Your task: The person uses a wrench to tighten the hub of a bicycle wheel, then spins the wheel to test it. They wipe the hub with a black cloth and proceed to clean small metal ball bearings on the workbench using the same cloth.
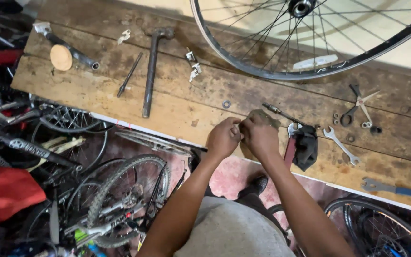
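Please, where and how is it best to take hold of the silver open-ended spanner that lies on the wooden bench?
Grip the silver spanner at the middle of its slim shaft, coming from above with thumb and finger across it. It lies flat on the wooden bench, apart from the black cloth, so both long edges are probably free; the heads are wider and less handy.

From where I'm watching it's a cramped bike workshop. A worn, stained wooden workbench (177, 102) runs across the view, with a pale wall (405, 54) behind it. The floor (229, 176) below is reddish and scuffed. Bicycles (72, 157) are piled up on the left beside a red cloth (5, 192). Light is soft and even.
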